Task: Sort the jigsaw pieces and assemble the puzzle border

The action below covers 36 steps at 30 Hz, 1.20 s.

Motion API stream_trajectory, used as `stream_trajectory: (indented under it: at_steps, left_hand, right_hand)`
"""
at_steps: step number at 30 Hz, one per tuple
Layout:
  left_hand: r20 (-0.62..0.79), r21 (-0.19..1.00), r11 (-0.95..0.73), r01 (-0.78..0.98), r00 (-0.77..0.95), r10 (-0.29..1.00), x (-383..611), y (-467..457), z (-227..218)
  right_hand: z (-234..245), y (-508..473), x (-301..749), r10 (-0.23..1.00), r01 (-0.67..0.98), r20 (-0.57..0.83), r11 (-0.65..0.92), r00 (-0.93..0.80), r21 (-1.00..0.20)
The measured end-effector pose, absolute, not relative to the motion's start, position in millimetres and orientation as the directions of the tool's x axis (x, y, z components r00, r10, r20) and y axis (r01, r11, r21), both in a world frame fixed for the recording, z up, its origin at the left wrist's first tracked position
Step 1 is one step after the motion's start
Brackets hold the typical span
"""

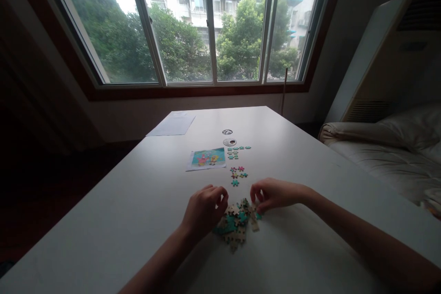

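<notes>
Centrally, pile: puzzle pieces (233,226) heaped on the table (138,202), between the hands.
Left hand (204,206): curled at the pile's left side, thumb close to the fingertips; cannot tell whether it grips a piece.
Right hand (275,192): fingers bent at the pile's right side; cannot tell how far they part or whether they grip anything.
Side room: white tabletop stretches from both forearms to the side edges.
Edges: far edge near the window (182,50), right edge beside the sofa (379,147), paper (174,124) along the far left.
Beyond the pile: a cluster (234,175) of pieces, then teal rows (233,152) beside the picture (208,158).
</notes>
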<state>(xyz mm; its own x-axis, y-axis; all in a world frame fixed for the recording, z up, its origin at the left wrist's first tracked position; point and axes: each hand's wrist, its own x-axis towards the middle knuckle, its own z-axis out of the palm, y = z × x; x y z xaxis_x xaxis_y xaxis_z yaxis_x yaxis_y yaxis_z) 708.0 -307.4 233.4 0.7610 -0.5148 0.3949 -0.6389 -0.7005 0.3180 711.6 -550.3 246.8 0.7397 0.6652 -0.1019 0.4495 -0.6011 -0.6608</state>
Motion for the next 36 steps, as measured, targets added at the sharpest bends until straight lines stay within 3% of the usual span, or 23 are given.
stream_trajectory:
  at_steps: [8,11,15,18,22,25,30,36]
  left_hand:
    - [0.385,0.375,-0.659,-0.652,0.756,-0.529,702.5,-312.0,232.0]
    - [0.371,0.435,-0.622,-0.651,0.759,-0.535,701.6,-314.2,229.1]
    - [0.340,0.539,-0.536,-0.650,0.750,-0.568,700.0,-317.3,225.9]
    - [0.342,0.585,-0.494,-0.643,0.748,-0.568,699.7,-319.3,225.6]
    - [0.330,0.632,-0.482,-0.607,0.773,-0.541,701.1,-321.5,227.1]
    - [0.322,0.667,-0.476,-0.573,0.798,-0.509,702.6,-321.8,228.0]
    - [0.318,0.693,-0.474,-0.543,0.821,-0.475,704.1,-320.1,227.2]
    - [0.301,0.721,-0.446,-0.530,0.820,-0.487,704.5,-319.8,225.1]
  right_hand:
    - [241.5,-549.8,706.2,0.637,0.418,-0.046,-0.556,0.769,-0.718]
    - [241.3,-542.9,703.0,0.606,0.530,0.164,-0.494,0.779,-0.689]
    - [237.1,-530.5,696.4,0.563,0.739,0.480,-0.541,0.673,-0.403]
    - [233.7,-523.5,692.5,0.612,0.805,0.564,-0.567,0.554,-0.175]
    - [231.2,-518.7,690.5,0.629,0.812,0.603,-0.581,0.491,-0.055]
    - [230.0,-518.4,690.5,0.620,0.818,0.611,-0.570,0.492,-0.081]
    - [229.1,-523.1,691.6,0.509,0.767,0.622,-0.592,0.595,-0.249]
    - [226.4,-525.7,695.5,0.535,0.765,0.599,-0.606,0.595,-0.219]
